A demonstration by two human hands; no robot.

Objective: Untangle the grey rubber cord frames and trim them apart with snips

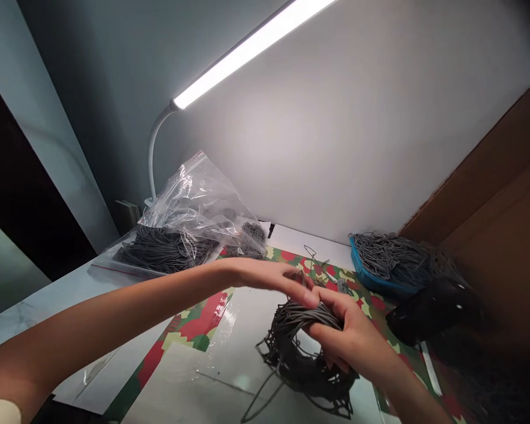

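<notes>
A thick ring-shaped bundle of thin dark grey cords [298,374] is tilted above the white sheet, with loose loops sticking out at its lower left and bottom. My right hand [353,338] is closed around the bundle's upper right side, thumb in front. Reaching in from the left, my left hand [269,278] is at the top of the bundle, its fingers bent together close to my right fingertips. A thin cord loop shows between its fingers; the other fingertips are partly hidden.
A clear zip bag [198,194] with more grey cords stands at the back left, under a lit lamp [247,54]. At the right are a blue basket [357,265] heaped with cords, a black object [437,309] and a cardboard panel [490,188]. A patterned mat [189,321] lies beneath.
</notes>
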